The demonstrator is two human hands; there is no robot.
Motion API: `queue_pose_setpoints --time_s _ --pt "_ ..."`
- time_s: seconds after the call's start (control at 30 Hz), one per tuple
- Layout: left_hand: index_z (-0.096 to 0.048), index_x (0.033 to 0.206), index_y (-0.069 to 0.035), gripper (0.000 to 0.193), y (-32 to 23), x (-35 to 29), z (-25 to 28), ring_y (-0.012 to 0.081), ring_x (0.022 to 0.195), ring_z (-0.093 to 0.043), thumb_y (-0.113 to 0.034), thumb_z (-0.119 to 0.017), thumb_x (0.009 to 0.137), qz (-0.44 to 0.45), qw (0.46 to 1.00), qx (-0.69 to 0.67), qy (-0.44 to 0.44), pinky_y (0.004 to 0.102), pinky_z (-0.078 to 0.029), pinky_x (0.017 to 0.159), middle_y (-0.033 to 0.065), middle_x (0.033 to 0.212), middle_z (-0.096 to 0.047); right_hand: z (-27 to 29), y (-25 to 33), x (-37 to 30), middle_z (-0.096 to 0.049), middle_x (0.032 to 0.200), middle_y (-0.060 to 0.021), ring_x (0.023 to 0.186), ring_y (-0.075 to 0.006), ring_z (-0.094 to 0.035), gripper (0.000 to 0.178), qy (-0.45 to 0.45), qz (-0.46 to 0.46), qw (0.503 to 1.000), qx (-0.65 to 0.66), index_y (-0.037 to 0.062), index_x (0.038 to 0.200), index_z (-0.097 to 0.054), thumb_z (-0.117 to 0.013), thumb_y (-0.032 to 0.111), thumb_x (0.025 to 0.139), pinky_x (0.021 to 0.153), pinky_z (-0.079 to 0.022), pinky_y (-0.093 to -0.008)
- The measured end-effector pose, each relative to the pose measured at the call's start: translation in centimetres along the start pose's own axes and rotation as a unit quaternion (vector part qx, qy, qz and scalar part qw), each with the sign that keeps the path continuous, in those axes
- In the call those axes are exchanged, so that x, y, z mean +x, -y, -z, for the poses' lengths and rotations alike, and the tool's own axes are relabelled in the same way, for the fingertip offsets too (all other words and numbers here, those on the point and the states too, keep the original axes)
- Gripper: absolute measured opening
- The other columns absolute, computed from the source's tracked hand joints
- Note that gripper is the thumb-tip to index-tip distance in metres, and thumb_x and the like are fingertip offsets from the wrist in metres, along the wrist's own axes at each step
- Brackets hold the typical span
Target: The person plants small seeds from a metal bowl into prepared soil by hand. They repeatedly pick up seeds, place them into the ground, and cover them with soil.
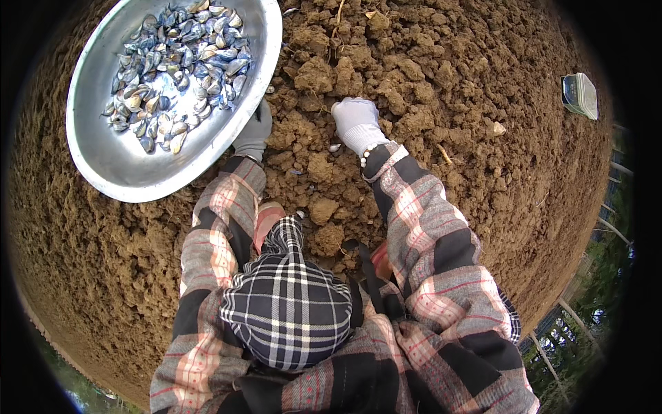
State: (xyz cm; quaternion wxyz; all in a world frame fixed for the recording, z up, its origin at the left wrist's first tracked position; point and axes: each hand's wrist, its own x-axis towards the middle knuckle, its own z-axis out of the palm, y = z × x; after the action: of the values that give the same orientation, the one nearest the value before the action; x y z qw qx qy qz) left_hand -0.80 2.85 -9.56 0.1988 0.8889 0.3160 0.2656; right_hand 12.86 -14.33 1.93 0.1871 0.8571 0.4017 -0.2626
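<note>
A large silver metal basin [96, 148] at the upper left holds many small clove-shaped pieces [183, 69], pale and stained blue, that look like garlic cloves. My left hand [254, 132], in a light grey glove, is right against the basin's near right side. The rim covers its fingers, so their grip is hidden. My right hand [356, 119], also gloved, is closed and lowered to the lumpy brown soil [407, 62]; whatever its fingers hold is out of sight. Just below that wrist lies one small pale piece [335, 148] on the soil.
Loose clods spread all around, with a light stone [498, 129] and a bit of dry stalk [445, 154] to the right. A clear rectangular container [579, 96] stands at the far right. Below my arms hangs a dark checked cloth [289, 303]. Poles and greenery edge the field.
</note>
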Motion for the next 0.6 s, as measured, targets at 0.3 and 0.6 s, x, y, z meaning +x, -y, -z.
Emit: queue_pose_setpoints --time_s 0.3,0.6 --pt "-0.065 0.113 -0.006 0.023 -1.9 1.2 3.7 0.0091 0.072 -0.058 -0.018 -0.059 0.094 0.165 0.939 -0.263 0.15 0.0242 -0.047 0.065 0.0013 0.085 -0.065 -2.5 -2.2 1.2 -0.064 0.102 -0.0158 0.09 -0.0327 -0.067 0.02 -0.074 0.045 0.996 0.034 0.005 0.104 -0.065 -0.06 0.01 0.085 0.075 -0.055 -0.0435" --pt "-0.043 0.138 -0.007 0.053 -10.6 -2.6 7.5 0.027 0.107 -0.062 -0.042 -0.044 0.099 0.429 0.326 -0.757 0.37 0.0459 -0.054 0.09 0.0153 0.12 -0.06 -0.1 -2.4 -9.1 -0.066 0.099 -0.0133 0.092 -0.0322 -0.064 0.026 -0.296 0.048 0.854 0.425 0.0076 0.108 -0.067 -0.067 0.017 0.084 0.081 -0.051 -0.04"
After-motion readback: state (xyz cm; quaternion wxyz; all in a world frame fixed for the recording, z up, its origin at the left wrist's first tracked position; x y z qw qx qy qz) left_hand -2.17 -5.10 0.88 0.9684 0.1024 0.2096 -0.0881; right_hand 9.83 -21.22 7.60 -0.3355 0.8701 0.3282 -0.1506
